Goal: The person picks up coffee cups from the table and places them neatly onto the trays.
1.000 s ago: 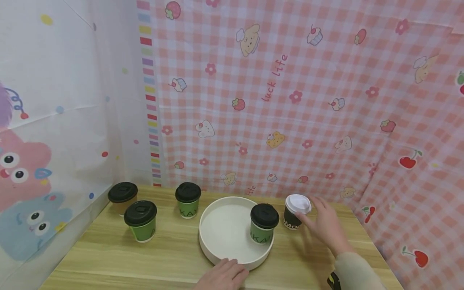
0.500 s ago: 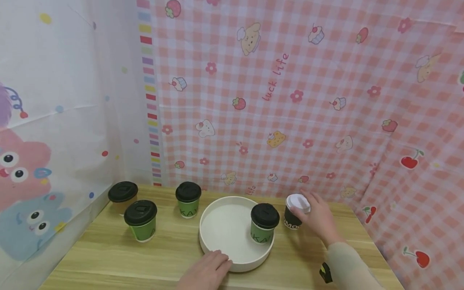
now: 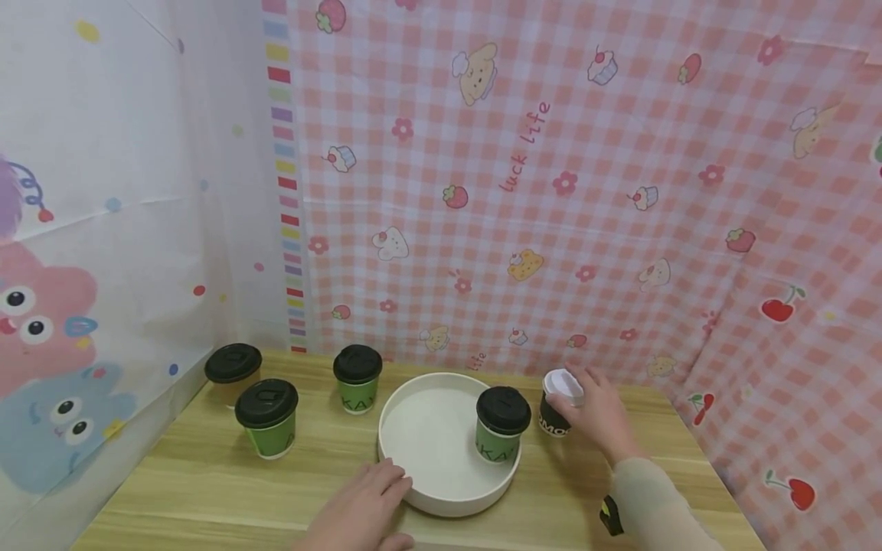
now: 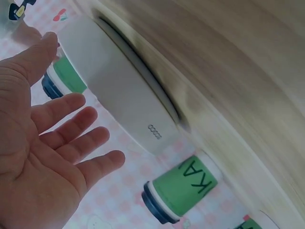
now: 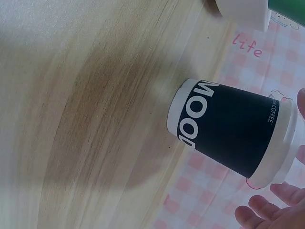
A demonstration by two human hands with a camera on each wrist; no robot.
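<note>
My right hand [image 3: 598, 413] holds the white lid of a black paper coffee cup [image 5: 233, 126], thumb on one side and fingertips around the rim. This cup stands upright on the table, right of a round white tray [image 3: 427, 451]. Inside the tray, at its right side, is a green paper cup [image 3: 498, 448] with a black lid. My left hand [image 4: 52, 138] is spread beside the tray's near left edge, palm toward it and fingers relaxed, its fingertips right at the rim in the head view.
On the left of the wooden table [image 3: 207, 497] stand a green cup [image 3: 272, 436] and a brown cup [image 3: 234, 367], both black-lidded. Another green cup [image 3: 357, 390] is behind the tray's left side. A pink checked cloth [image 3: 413, 229] hangs close behind the table.
My right hand has moved left and closed in over the black cup's lid. The left hand has slid left along the tray's near rim. The cups have stayed in place.
</note>
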